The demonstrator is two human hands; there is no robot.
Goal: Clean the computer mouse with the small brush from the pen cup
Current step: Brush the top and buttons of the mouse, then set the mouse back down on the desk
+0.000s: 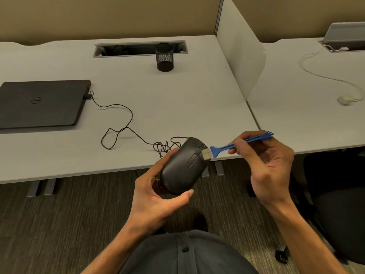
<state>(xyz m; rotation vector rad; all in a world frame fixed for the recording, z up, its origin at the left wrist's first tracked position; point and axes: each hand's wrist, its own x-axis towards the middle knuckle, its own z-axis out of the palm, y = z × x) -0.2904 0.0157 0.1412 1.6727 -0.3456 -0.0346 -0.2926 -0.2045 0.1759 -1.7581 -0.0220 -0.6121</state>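
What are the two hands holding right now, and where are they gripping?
The left hand cradles the mouse around its rear end. The right hand pinches the blue brush midway along its handle.

**Desk surroundings**

A closed black laptop (42, 102) lies at 9 o'clock on the grey desk (158, 99). At 12 o'clock an open cable tray (140, 48) is sunk into the desk's far edge. A white divider (240, 54) stands at 1 o'clock, between this desk and a second desk (308, 115). There, at 3 o'clock, a white cable (324, 76) curves to a small white puck (345, 99). A black chair (339, 194) sits at 4 o'clock on dark carpet (59, 224).
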